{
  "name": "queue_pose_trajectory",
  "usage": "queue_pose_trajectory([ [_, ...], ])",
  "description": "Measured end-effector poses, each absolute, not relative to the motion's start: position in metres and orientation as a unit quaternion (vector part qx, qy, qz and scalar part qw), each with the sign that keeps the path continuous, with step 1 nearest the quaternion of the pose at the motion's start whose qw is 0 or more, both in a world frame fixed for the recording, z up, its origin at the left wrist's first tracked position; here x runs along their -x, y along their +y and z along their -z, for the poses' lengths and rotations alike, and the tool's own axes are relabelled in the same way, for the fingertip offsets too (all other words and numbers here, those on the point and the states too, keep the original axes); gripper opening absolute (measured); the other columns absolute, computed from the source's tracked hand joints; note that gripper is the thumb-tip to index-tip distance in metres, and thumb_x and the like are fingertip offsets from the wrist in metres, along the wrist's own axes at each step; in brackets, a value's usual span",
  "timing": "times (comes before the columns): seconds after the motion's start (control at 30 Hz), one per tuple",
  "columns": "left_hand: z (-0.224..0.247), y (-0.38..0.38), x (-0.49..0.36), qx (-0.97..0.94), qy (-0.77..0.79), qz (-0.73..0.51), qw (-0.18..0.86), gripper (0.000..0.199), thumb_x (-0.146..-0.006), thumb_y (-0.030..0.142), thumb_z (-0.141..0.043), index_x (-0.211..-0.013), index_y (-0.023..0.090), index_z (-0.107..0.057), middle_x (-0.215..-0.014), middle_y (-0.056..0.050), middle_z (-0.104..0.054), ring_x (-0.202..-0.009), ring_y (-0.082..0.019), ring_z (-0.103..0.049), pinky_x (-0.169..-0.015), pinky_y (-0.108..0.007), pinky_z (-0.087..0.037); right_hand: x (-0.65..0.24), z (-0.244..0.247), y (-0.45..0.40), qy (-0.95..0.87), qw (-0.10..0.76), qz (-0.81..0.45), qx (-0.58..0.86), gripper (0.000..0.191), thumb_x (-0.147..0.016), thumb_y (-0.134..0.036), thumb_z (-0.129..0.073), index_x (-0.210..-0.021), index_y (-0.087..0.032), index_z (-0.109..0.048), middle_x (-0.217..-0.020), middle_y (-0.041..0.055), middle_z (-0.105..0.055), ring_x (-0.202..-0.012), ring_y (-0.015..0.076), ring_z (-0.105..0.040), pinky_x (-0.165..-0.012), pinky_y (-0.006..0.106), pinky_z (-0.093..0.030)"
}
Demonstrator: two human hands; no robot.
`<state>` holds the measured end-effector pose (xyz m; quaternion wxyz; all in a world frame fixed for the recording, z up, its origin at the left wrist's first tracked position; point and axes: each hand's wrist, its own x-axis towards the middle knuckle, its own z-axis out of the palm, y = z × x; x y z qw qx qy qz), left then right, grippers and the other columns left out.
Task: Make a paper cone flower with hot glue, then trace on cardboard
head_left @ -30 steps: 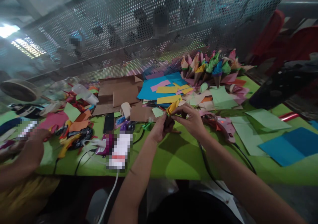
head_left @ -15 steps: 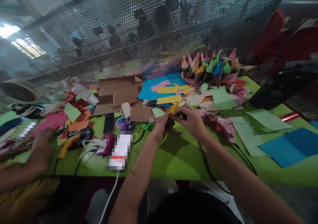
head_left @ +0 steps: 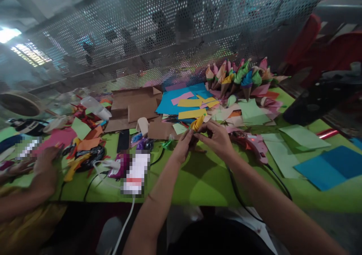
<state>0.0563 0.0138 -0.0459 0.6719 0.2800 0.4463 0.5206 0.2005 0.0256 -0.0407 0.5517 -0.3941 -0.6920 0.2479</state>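
Observation:
Between my two hands is a small paper ice-cream cone (head_left: pixel 197 123) with a twisted yellow top and a green tip, tilted up to the right. My left hand (head_left: pixel 183 145) is closed around its lower part, which the fingers mostly cover. On the right side of the cone, just under the yellow swirl, my right hand (head_left: pixel 216 136) has thumb and fingertips pinched together. Whatever small piece those fingertips hold is hidden. A pink glue gun (head_left: pixel 258 147) with a red light lies right of my right hand. Yellow paper strips (head_left: pixel 192 114) lie just behind the cone.
Many finished paper cones (head_left: pixel 246 79) stand at the back right. Brown paper (head_left: pixel 143 109) lies back left, blue sheets (head_left: pixel 330 168) right. A black phone (head_left: pixel 123 141), a white power strip (head_left: pixel 137 174) and cords lie left. Another person's hand (head_left: pixel 46 160) works far left, near a yellow glue gun (head_left: pixel 76 166).
The cone has shifted slightly to the left and turned a little in my left hand. My right hand stays pinched beside it, moved only slightly.

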Motion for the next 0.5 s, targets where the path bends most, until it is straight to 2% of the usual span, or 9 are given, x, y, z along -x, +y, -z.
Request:
queue_pose_trajectory([
  [0.13,0.047,0.014,-0.056,-0.292,0.43,-0.516,0.681,0.044,-0.065,0.05,-0.086,-0.087,0.017,-0.066,-0.069,0.003,-0.06,-0.059,-0.007,-0.053,-0.05,-0.016,-0.04,-0.2,0.041,0.027,-0.689,0.557,-0.246,0.393,0.01,-0.082,-0.022,-0.068,-0.073,-0.022,-0.063,-0.075,0.0024,-0.061,-0.073,0.0197,-0.058,-0.066,0.031,-0.046],
  [0.27,0.053,0.018,-0.054,-0.281,0.433,-0.508,0.69,0.047,-0.064,0.053,-0.086,-0.084,0.017,-0.062,-0.065,0.006,-0.055,-0.057,-0.006,-0.049,-0.047,-0.014,-0.035,-0.202,0.04,0.028,-0.691,0.553,-0.256,0.389,0.009,-0.083,-0.025,-0.069,-0.076,-0.022,-0.066,-0.076,0.0029,-0.062,-0.074,0.0199,-0.059,-0.066,0.032,-0.047],
  [0.37,0.056,0.021,-0.052,-0.277,0.422,-0.498,0.705,0.05,-0.064,0.056,-0.084,-0.082,0.018,-0.058,-0.062,0.007,-0.048,-0.053,-0.006,-0.044,-0.044,-0.014,-0.032,-0.204,0.039,0.028,-0.694,0.55,-0.275,0.374,0.007,-0.086,-0.029,-0.07,-0.083,-0.023,-0.07,-0.082,0.0039,-0.064,-0.079,0.0201,-0.061,-0.069,0.032,-0.049],
  [0.5,0.055,0.023,-0.05,-0.303,0.373,-0.484,0.731,0.053,-0.066,0.061,-0.082,-0.08,0.018,-0.052,-0.058,0.009,-0.035,-0.048,-0.005,-0.033,-0.038,-0.013,-0.023,-0.208,0.037,0.03,-0.701,0.553,-0.285,0.347,0.008,-0.089,-0.027,-0.067,-0.091,-0.025,-0.075,-0.086,0.004,-0.063,-0.081,0.0195,-0.061,-0.071,0.032,-0.051],
])
